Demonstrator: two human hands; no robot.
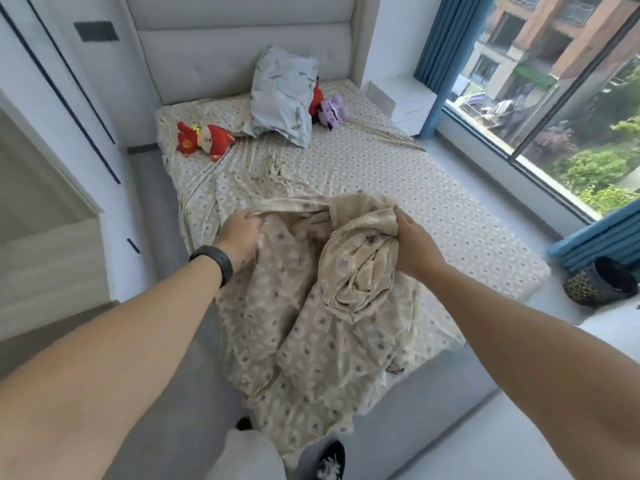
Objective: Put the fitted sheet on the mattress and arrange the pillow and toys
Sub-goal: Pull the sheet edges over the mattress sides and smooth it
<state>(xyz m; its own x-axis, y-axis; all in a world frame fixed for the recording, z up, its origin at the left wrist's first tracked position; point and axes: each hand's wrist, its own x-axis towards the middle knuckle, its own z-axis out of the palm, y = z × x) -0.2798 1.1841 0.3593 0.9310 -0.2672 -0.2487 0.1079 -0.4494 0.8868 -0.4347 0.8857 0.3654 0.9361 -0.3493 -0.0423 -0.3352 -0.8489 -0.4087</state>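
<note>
Right at the foot of the bed, the fitted sheet [311,306] — beige with a pattern of small squares and circles — is bunched up and lifted between both hands, its loose end hanging down over the near edge toward the floor. The far part of it lies spread over the mattress [433,209], wrinkled along the left side and smoother on the right. The left hand [240,233], with a black band [214,259] on its wrist, has its fingers curled round a gathered edge of the cloth. The right hand [414,242] grips a thick twisted bundle of the same sheet, fingers closed on it.

Farther up, near the padded headboard [242,46], a pale blue pillow [282,97] with a leaf print stands propped at a tilt. A red toy [204,140] lies on its side to the left of the pillow, apart from it. A purple toy [332,110] sits just right of the pillow — a second bit of red peeks out between them.

Beyond the bed stand a white nightstand [403,100], blue curtains [446,46] and a large window [561,91]. A dark slipper [602,280] lies on the floor at right.
</note>
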